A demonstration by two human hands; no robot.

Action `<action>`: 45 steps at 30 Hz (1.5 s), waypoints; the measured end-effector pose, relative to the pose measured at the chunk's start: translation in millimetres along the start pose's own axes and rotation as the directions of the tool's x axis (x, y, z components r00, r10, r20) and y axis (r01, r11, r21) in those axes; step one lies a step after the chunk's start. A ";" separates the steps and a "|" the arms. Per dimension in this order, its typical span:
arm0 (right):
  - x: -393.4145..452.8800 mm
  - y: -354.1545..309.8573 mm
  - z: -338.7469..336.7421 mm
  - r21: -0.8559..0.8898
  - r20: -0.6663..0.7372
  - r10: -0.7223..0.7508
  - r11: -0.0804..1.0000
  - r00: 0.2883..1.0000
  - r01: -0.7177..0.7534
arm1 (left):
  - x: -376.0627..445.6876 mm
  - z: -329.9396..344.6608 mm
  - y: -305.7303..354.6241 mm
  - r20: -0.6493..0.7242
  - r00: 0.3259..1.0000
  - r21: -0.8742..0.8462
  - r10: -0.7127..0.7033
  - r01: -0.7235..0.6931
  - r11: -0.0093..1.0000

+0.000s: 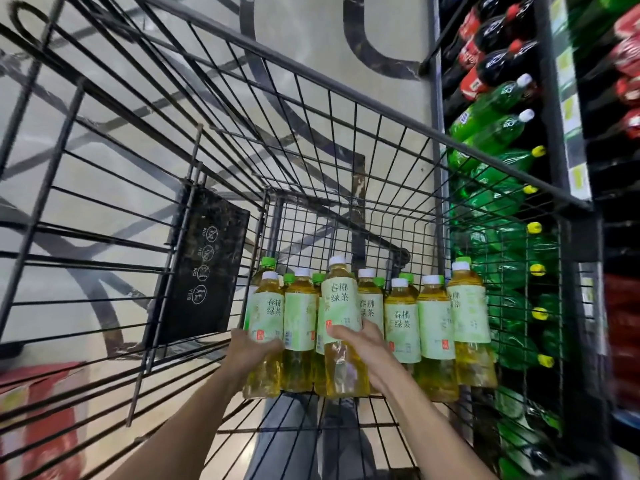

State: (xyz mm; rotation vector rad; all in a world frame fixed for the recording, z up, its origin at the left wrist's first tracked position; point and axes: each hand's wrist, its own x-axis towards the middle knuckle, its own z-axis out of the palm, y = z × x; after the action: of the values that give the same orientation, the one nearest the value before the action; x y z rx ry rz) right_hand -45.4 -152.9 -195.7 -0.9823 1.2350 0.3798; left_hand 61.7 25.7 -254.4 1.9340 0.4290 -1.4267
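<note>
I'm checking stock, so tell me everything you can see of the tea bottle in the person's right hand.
The tea bottle is clear plastic with a white cap, a pale green label bearing dark green Chinese characters, and yellow-green liquid. It stands upright in front of the row of like bottles in the wire cart. The right hand grips it, fingers curled over the label's lower edge.
</note>
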 end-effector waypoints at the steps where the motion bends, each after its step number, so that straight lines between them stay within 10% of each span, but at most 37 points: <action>1: -1.9 0.1 -0.4 0.002 0.011 0.007 1.000 1.000 -0.007 | -0.9 -0.5 1.5 0.016 1.000 -0.013 0.005 -0.005 1.000; 9: -11.5 7.6 -0.7 0.145 0.144 0.024 0.988 0.989 -0.045 | -26.0 -9.4 31.0 0.201 0.976 -0.131 0.085 -0.059 0.990; 25: -108.4 -66.4 -61.6 0.230 -0.166 -0.357 0.893 0.919 0.388 | -126.0 43.8 161.5 0.257 0.826 -0.074 0.501 -0.500 0.863; 35: -259.0 -74.7 -151.1 0.259 -0.441 -0.644 0.575 0.624 0.776 | -285.7 135.8 217.6 0.442 0.506 -0.088 0.741 -0.798 0.597; 45: -457.5 54.7 -214.7 0.061 -0.686 -0.659 0.372 0.309 0.926 | -474.3 238.1 131.3 0.626 0.108 -0.293 0.772 -0.885 0.361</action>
State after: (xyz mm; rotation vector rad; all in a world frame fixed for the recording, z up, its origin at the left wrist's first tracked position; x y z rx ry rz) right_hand -368.3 -177.6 196.2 -1.2083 1.0427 -1.1182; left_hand -186.7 -170.1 191.4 1.1062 -1.0870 -1.1721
